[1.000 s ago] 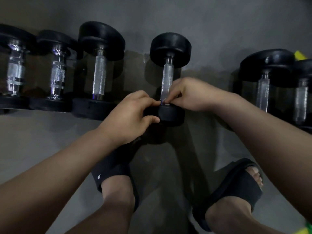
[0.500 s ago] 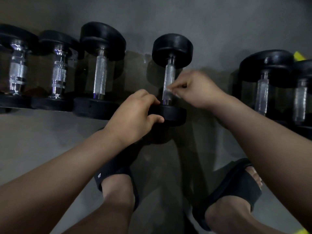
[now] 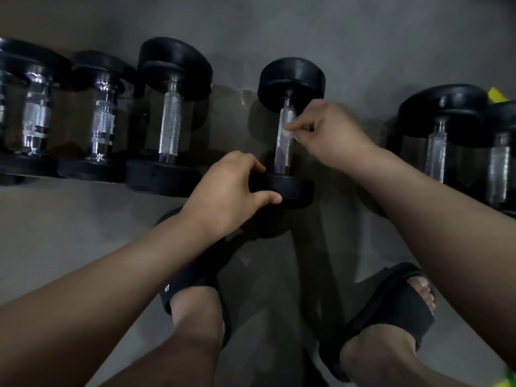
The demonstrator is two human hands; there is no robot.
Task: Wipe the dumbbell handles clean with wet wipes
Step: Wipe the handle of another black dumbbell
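Lengthwise, dumbbell (image 3: 287, 135) points away; left hand (image 3: 226, 196) grips its end, right hand (image 3: 329, 132) seemingly pinches wipe (image 3: 287, 133).

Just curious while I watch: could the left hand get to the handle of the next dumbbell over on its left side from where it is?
Probably yes. The left hand grips the near end of the middle dumbbell, and nothing lies between it and the neighbouring handle; it would have to let go first.

The right hand (image 3: 332, 132) has slid the wipe (image 3: 287, 133) farther up the handle (image 3: 284, 141).
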